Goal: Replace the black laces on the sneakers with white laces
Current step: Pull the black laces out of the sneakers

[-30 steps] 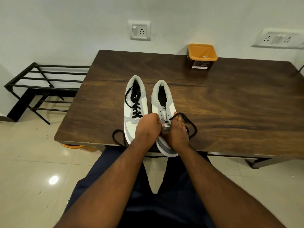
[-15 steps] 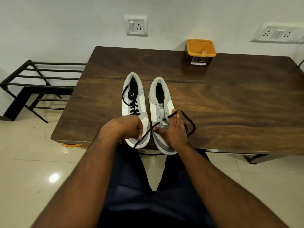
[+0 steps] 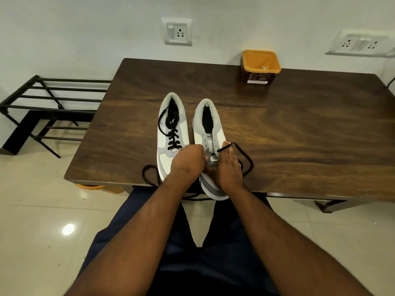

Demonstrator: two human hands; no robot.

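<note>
We look down on two grey-and-white sneakers standing side by side, toes toward us, at the near edge of a dark wooden table. The left sneaker is laced with a black lace whose loose ends lie coiled in its opening. The right sneaker shows bare upper eyelets; its toe overhangs the table edge.

Both hands meet over the lower eyelets of the right sneaker. The left hand lies knuckles-up, its fingers curled down onto the tongue area; we cannot tell what, if anything, they pinch, because the fingertips are hidden beneath the hand. The right hand rests along the shoe's outer side, fingers curled against it. The loosened black lace crosses the right hand's uppermost finger near its tip, one end projecting toward the eyelets, and then loops out over the table just beside the hand. Whether the finger and thumb clamp it is not clear. A second loop of black cord lies at the table edge left of the left sneaker, and a strand hangs below the edge; how these join is hidden by the forearms.

At the far edge stands an orange tub holding something small and pale, too small to identify.
</note>
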